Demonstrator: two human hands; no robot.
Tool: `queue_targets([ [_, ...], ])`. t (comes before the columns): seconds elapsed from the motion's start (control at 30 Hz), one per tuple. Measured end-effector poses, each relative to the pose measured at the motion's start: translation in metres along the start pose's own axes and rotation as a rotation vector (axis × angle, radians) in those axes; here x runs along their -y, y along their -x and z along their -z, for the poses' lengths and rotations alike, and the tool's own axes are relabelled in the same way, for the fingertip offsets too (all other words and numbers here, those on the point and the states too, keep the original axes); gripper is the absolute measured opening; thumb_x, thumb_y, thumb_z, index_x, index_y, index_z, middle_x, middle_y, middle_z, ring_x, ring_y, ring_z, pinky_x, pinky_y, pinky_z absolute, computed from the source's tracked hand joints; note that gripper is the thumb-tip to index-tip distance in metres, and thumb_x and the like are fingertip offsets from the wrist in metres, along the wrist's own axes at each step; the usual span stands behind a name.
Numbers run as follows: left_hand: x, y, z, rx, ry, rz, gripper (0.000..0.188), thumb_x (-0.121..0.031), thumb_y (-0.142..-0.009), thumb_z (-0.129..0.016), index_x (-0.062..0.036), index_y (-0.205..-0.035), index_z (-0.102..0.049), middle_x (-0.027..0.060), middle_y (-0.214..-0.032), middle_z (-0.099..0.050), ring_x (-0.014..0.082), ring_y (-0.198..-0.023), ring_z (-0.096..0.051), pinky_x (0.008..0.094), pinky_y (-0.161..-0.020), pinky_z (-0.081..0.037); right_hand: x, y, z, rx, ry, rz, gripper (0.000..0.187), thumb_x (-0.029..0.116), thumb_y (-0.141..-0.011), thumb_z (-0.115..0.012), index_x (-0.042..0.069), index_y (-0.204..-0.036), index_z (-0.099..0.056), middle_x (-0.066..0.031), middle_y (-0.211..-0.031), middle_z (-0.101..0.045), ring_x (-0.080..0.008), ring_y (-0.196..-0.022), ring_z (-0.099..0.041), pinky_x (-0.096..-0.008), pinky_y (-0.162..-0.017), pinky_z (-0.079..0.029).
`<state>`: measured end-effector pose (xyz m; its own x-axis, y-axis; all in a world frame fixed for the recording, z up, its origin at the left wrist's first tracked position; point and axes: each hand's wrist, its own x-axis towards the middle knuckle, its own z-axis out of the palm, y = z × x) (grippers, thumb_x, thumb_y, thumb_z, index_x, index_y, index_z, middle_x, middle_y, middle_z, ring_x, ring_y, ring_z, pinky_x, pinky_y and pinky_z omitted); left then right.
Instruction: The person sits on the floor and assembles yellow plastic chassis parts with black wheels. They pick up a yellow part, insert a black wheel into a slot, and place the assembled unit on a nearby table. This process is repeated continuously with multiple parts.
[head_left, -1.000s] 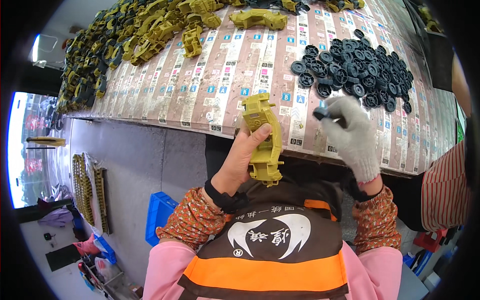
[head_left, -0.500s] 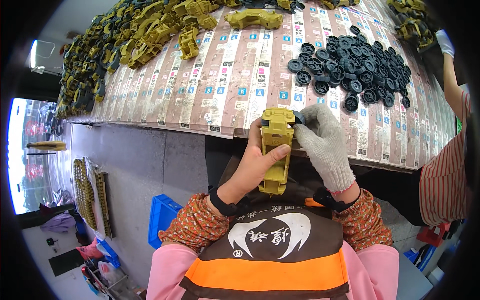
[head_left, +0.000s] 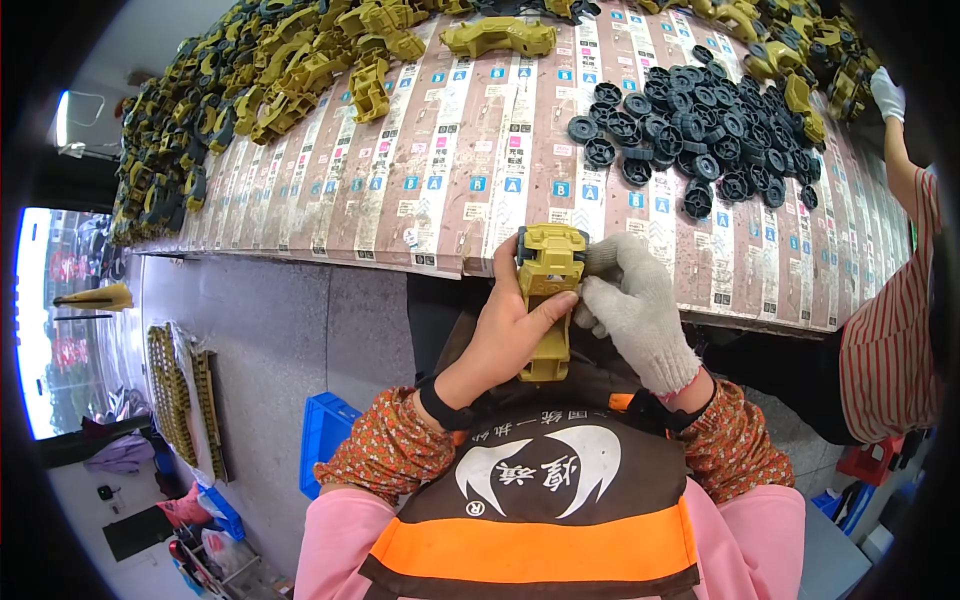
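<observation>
My left hand [head_left: 510,325], bare, grips an olive-yellow toy car body [head_left: 548,345] upright in front of the table edge. Its thumb presses across the front face and its fingers go round the left side. Dark wheels [head_left: 524,246] sit at the body's upper end, partly hidden. My right hand [head_left: 635,305], in a white knitted glove, is closed with curled fingers against the body's upper right side. Whatever its fingertips hold, if anything, is hidden. Beyond it on the table lies a heap of black toy wheels [head_left: 690,130].
Yellow car bodies [head_left: 300,60] are heaped at the far left of the table [head_left: 450,220]. A single yellow body [head_left: 498,37] lies at the back. At the right, a co-worker's gloved hand [head_left: 887,95] is beside another yellow pile [head_left: 780,60]. A blue crate [head_left: 325,435] stands on the floor.
My right hand has shifted slightly down along the car body, and its fingers have curled more. The wheel by its fingertips is now mostly hidden. More yellow bodies show beside the wheel heap.
</observation>
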<state>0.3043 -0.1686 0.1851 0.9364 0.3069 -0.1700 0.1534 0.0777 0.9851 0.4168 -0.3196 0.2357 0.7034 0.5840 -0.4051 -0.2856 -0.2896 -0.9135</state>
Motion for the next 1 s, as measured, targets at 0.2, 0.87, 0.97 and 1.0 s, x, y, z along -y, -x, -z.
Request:
queue_targets([
  [0.2, -0.01, -0.002, 0.0, 0.113, 0.169, 0.114, 0.074, -0.022, -0.103, -0.073, -0.0076, -0.159, -0.028, 0.0082, -0.136, -0.059, 0.0163, -0.123, -0.06, 0.0352, -0.105, -0.051, -0.02, -0.015, 0.013, -0.048, 0.262, 0.312, 0.018, 0.004, -0.09, -0.067, -0.001, -0.105, -0.06, -0.0112, -0.087, -0.067, -0.0219, -0.083, -0.069, -0.0362, -0.075, -0.056],
  [0.87, -0.003, 0.002, -0.002, 0.149, 0.036, 0.094, 0.09, -0.008, -0.098, -0.074, -0.0041, -0.163, -0.013, 0.0131, -0.14, -0.056, 0.0205, -0.126, -0.06, 0.0372, -0.107, -0.051, -0.027, 0.02, 0.01, -0.242, 0.327, 0.68, 0.047, 0.0, -0.091, -0.061, -0.001, -0.138, -0.061, -0.0272, -0.112, -0.073, -0.0428, -0.098, -0.075, -0.0444, -0.082, -0.06],
  [0.97, 0.001, 0.008, -0.004, 0.168, 0.047, 0.098, 0.09, -0.01, -0.098, -0.074, -0.0042, -0.162, -0.011, 0.0138, -0.141, -0.055, 0.0217, -0.128, -0.059, 0.0383, -0.109, -0.049, -0.028, 0.025, 0.015, -0.129, 0.421, 0.594, 0.051, -0.008, -0.093, -0.053, -0.007, -0.143, -0.055, -0.0222, -0.115, -0.074, -0.0257, -0.096, -0.078, -0.0339, -0.079, -0.062],
  [1.0, 0.004, 0.01, -0.005, 0.172, -0.006, 0.07, 0.089, -0.009, -0.099, -0.074, -0.0058, -0.162, -0.011, 0.0128, -0.141, -0.055, 0.0206, -0.128, -0.058, 0.0377, -0.108, -0.049, -0.031, 0.026, 0.014, -0.091, 0.372, 0.539, 0.051, -0.009, -0.092, -0.052, -0.007, -0.143, -0.054, -0.0219, -0.113, -0.074, -0.0237, -0.088, -0.078, -0.0332, -0.073, -0.062],
])
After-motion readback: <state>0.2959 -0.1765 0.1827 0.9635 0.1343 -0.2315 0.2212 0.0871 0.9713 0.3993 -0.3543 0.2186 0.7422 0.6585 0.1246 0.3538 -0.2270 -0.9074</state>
